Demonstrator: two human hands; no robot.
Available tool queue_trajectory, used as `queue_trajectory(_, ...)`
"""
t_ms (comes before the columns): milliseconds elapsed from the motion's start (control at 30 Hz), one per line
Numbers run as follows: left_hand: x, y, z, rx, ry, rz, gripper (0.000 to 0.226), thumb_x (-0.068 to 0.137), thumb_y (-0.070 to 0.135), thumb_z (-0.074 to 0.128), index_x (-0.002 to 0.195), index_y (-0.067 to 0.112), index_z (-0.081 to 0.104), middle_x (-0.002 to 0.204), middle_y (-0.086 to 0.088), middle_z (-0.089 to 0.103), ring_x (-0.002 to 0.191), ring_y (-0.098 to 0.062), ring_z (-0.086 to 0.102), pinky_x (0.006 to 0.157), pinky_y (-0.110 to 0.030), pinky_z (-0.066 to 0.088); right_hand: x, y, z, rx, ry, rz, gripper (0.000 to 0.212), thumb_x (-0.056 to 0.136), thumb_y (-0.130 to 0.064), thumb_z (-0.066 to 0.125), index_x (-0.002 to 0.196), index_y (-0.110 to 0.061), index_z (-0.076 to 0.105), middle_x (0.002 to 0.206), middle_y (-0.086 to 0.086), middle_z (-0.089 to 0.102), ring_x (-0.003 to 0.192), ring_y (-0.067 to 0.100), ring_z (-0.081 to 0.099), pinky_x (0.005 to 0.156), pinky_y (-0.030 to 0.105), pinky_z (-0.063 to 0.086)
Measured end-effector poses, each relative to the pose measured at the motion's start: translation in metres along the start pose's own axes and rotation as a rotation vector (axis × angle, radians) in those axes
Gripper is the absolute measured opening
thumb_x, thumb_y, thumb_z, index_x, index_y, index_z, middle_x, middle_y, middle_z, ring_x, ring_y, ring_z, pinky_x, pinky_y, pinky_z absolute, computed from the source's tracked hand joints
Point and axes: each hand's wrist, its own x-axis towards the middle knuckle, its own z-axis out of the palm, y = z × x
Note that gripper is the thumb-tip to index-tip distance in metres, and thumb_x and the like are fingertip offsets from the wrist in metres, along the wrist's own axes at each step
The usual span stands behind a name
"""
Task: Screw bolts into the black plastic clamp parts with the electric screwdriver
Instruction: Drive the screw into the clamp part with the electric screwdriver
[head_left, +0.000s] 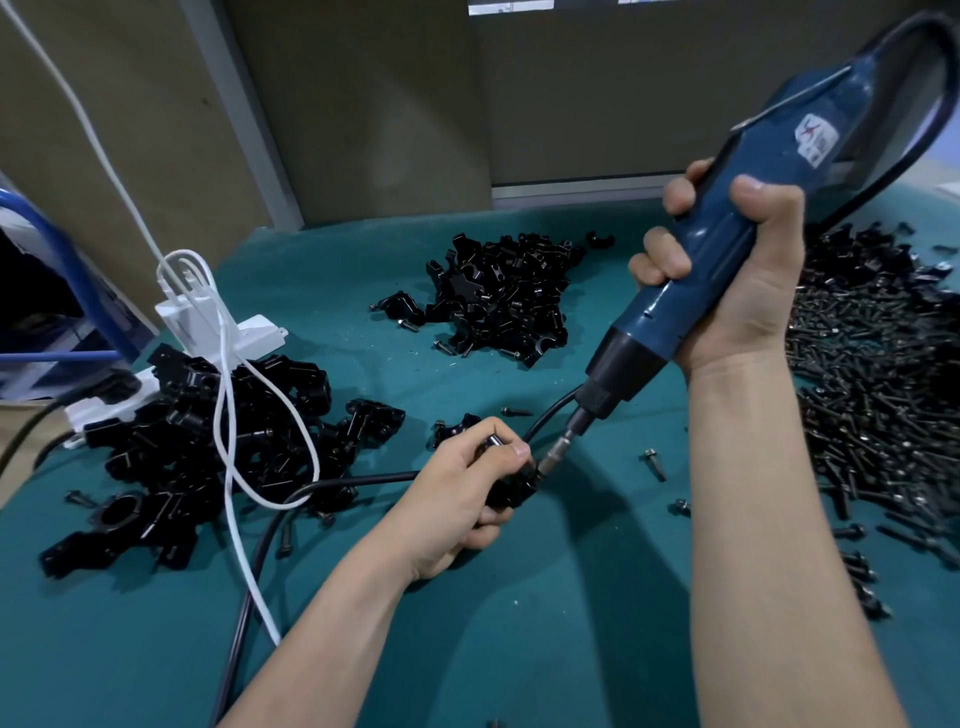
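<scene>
Clamp part sat in left hand, over worktop.
Fingers were curled round it; right hand fingers clamped on electric screwdriver, bit touching the part.

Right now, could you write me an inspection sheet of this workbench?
Surface: green mat.
Job's things: electric screwdriver, bit against the clamp part; bolt pile at right; centre clamp pile; left clamp pile.
Clutter: loose bolts on the mat.
Grips: right hand grips the electric screwdriver; left hand holds the clamp part.
Cables: white cable over the left clamp pile; black cable across the mat.
Surroundings: white power strip, blue hose, partition behind.
</scene>
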Motion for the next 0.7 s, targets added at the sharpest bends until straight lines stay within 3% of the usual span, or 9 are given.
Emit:
queue_trajectory(167, 0.0011, 0.0005, 0.001, 0.003, 0.023, -0.024, 0.036, 0.099, 0.014, 0.045, 0.065, 0.023, 0.05, 0.058, 0.003, 0.04, 0.042, -0.009, 0.026, 0.036, -0.009, 0.018, -0.0012, 0.0023, 0.0007, 0.073, -0.087, 0.007, 0.031, 0.066, -0.019, 0.068, 0.091, -0.012, 0.052, 0.072, -0.004, 0.057, 0.041, 0.008, 0.046, 0.043, 0.021, 0.038)
queue_trajectory(500, 0.0004, 0.0007, -0.0009, -0.092, 0.051, -0.039, 0.037, 0.098, 0.015, 0.048, 0.062, 0.023, 0.048, 0.061, 0.001, 0.036, 0.041, -0.008, 0.026, 0.034, -0.009, 0.019, -0.0012, 0.0036, 0.0051, 0.08, -0.127, -0.011, 0.026, 0.071, -0.026, 0.053, 0.092, -0.011, 0.05, 0.07, -0.004, 0.057, 0.039, 0.008, 0.045, 0.041, 0.021, 0.038)
queue_trajectory(700, 0.0013, 0.0003, -0.0035, -0.137, 0.043, -0.058, 0.038, 0.098, 0.016, 0.048, 0.062, 0.023, 0.051, 0.061, 0.001, 0.041, 0.042, -0.007, 0.026, 0.034, -0.008, 0.019, -0.0007, 0.0056, 0.0081, 0.107, -0.188, 0.015, 0.036, 0.064, -0.018, 0.072, 0.092, -0.009, 0.052, 0.071, -0.002, 0.058, 0.04, 0.009, 0.047, 0.041, 0.022, 0.039)
